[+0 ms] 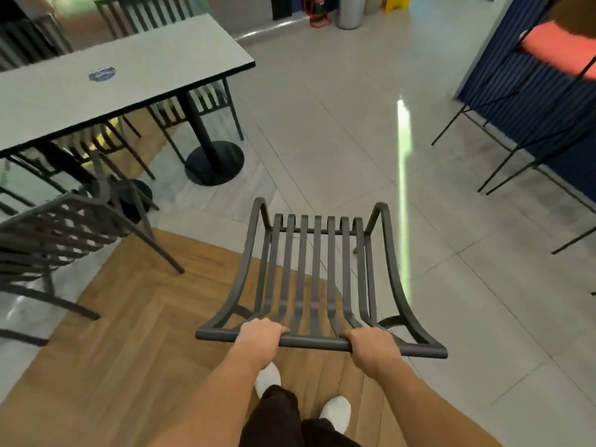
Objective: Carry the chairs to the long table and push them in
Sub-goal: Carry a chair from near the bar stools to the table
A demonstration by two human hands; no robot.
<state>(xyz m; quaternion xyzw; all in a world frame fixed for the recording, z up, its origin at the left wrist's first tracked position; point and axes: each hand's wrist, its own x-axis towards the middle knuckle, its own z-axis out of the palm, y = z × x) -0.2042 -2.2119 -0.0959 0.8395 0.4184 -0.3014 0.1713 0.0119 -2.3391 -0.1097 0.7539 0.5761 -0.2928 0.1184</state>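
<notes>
A round blue sticker [102, 74] lies on a tabletop. A metal bin [350, 11], yellow floor sign [397, 2] and red object [318, 12] stand near the far wall.

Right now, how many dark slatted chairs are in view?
At least 5: the held chair; one at the near left; one tucked under the long table; two behind its far side. Others may be hidden under it.

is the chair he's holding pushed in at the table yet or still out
Still out. Both hands, left hand and right hand, grip the chair by its top rail, apart from the long table.
</notes>
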